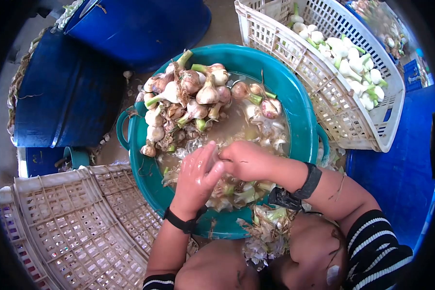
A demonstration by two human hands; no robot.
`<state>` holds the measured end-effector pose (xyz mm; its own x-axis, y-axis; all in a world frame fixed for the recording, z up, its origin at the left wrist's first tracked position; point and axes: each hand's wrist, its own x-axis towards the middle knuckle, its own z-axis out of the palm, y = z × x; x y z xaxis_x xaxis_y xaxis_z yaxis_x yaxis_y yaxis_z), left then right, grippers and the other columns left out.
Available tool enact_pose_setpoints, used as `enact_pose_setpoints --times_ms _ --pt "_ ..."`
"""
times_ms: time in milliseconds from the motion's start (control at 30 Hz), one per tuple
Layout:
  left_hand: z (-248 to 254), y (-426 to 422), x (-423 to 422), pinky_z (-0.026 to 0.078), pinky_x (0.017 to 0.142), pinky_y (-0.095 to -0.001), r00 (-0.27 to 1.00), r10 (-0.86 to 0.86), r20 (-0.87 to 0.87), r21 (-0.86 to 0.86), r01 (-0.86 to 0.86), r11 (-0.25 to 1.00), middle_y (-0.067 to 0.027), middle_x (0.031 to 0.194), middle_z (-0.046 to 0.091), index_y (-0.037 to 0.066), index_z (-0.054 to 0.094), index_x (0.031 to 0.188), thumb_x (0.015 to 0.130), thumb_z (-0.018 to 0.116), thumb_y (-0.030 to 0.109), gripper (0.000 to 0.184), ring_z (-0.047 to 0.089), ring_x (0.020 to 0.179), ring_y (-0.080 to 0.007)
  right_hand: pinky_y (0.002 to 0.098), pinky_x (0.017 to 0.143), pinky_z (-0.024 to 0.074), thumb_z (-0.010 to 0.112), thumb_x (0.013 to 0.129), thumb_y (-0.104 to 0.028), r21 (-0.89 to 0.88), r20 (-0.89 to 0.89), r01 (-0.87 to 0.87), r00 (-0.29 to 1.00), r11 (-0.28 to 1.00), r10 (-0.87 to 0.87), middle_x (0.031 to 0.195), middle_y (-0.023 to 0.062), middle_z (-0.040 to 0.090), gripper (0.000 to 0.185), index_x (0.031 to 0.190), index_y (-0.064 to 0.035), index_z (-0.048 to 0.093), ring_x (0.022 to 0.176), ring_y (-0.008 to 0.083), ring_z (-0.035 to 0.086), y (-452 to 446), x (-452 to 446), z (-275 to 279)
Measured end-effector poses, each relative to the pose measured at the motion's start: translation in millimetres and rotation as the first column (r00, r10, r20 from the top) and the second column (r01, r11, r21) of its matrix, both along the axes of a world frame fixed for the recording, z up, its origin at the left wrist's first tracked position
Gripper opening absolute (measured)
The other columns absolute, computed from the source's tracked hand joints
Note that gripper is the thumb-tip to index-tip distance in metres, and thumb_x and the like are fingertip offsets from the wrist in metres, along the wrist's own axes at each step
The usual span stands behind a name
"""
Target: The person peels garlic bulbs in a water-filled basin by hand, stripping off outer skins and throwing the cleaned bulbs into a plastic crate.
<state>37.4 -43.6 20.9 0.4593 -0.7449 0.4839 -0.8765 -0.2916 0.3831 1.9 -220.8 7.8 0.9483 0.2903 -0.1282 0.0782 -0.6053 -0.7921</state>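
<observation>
Over a green plastic tub point(145, 181), my left hand point(198, 174) and my right hand point(246, 160) meet, wet and close together. My left fingers are pressed together, with the thumb toward my right hand. My right hand is curled closed; whatever lies between the two hands is hidden. Unpeeled garlic bulbs point(191, 82) with brown skins and cut green stems are heaped at the tub's far left side. A few more bulbs point(270, 107) sit at the right in murky water point(227, 126). Wet garlic skins point(232, 191) float below my hands.
A white crate point(295, 60) of peeled garlic bulbs point(355, 63) stands at upper right. Blue drums point(145, 31) are at upper left. Another crate point(72, 217) sits at lower left. Dry skins point(270, 224) lie by my legs at the near rim.
</observation>
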Motion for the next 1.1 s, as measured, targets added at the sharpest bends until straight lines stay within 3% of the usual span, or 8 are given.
enact_pose_setpoints --times_ms 200,333,400,533,733,833,900,1100 --pt "0 4 -7 0.043 0.086 -0.0465 0.998 0.061 0.016 0.064 -0.062 0.996 -0.0222 0.123 0.045 0.010 0.022 0.129 0.065 0.059 -0.009 0.076 0.051 0.103 -0.0387 0.0281 0.042 0.0443 0.053 0.088 -0.025 0.569 -0.738 0.547 0.669 0.614 0.089 0.057 0.0041 0.051 0.031 0.071 0.0005 0.054 0.054 0.0141 0.055 -1 1 19" --pt "-8 0 -6 0.043 0.088 -0.0462 0.985 0.139 -0.103 -0.096 -0.149 0.984 -0.0250 0.127 0.041 0.007 0.003 0.138 0.066 0.056 -0.013 0.092 0.050 0.104 -0.0401 0.0262 0.044 0.0449 0.054 0.088 -0.027 0.507 -0.677 0.506 0.735 0.698 -0.041 0.059 0.0032 0.052 0.031 0.072 0.0001 0.054 0.052 0.0138 0.054 4 1 30" --pt "-2 1 -5 0.043 0.087 -0.0459 0.979 0.170 -0.112 0.001 -0.171 0.985 -0.0253 0.125 0.042 0.008 0.004 0.138 0.066 0.058 -0.014 0.092 0.051 0.102 -0.0407 0.0279 0.043 0.0473 0.054 0.085 -0.028 0.027 -0.099 0.005 0.995 1.000 -0.003 0.065 0.0064 0.057 0.031 0.076 0.0012 0.055 0.055 0.0146 0.057 1 1 30" --pt "-7 4 -7 0.041 0.089 -0.0508 0.997 -0.015 0.070 -0.051 0.019 0.999 -0.0233 0.122 0.046 0.003 0.036 0.116 0.074 0.058 -0.002 0.048 0.051 0.103 -0.0390 0.0278 0.045 0.0476 0.053 0.085 -0.025 0.165 -0.087 0.135 0.989 0.977 -0.122 0.066 0.0074 0.058 0.028 0.082 0.0022 0.057 0.056 0.0150 0.058 7 -5 22" --pt "4 0 -13 0.040 0.093 -0.0448 0.993 0.117 -0.033 0.094 -0.113 0.989 -0.0244 0.123 0.045 0.005 0.039 0.112 0.080 0.051 -0.006 0.035 0.050 0.110 -0.0362 0.0252 0.047 0.0462 0.049 0.091 -0.022 0.604 -0.773 0.727 0.635 0.327 0.014 0.070 0.0042 0.054 0.024 0.091 0.0016 0.053 0.052 0.0138 0.054 13 -5 28" --pt "-3 -4 -16 0.043 0.092 -0.0377 0.417 -0.176 -0.892 -0.426 -0.643 0.636 -0.0158 0.128 0.044 0.007 0.043 0.111 0.087 0.048 0.001 0.025 0.049 0.112 -0.0232 0.0300 0.047 0.0471 0.046 0.091 -0.022 0.708 -0.638 0.587 0.770 0.392 0.000 0.073 0.0077 0.055 0.021 0.091 -0.0018 0.053 0.052 0.0179 0.055 13 -9 19" --pt "3 -1 -12 0.044 0.091 -0.0358 0.283 -0.267 -0.921 -0.387 -0.744 0.545 -0.0138 0.125 0.047 0.006 0.043 0.111 0.087 0.050 0.004 0.025 0.051 0.110 -0.0222 0.0371 0.051 0.0481 0.050 0.087 -0.018 0.220 0.189 -0.045 0.982 0.975 0.003 0.073 0.0106 0.057 0.012 0.089 -0.0067 0.054 0.058 0.0234 0.057 19 -22 -3" --pt "-1 12 1 0.047 0.061 -0.0246 0.094 -0.188 -0.978 -0.167 -0.892 0.420 -0.0016 0.090 0.062 0.010 0.051 0.100 0.090 0.052 0.031 0.023 0.060 0.077 -0.0110 0.0400 0.062 0.0479 0.056 0.076 -0.018 -0.547 -0.143 -0.429 0.894 0.719 0.425 0.072 0.0099 0.060 0.013 0.085 -0.0086 0.058 0.071 0.0286 0.060 14 -37 -24"
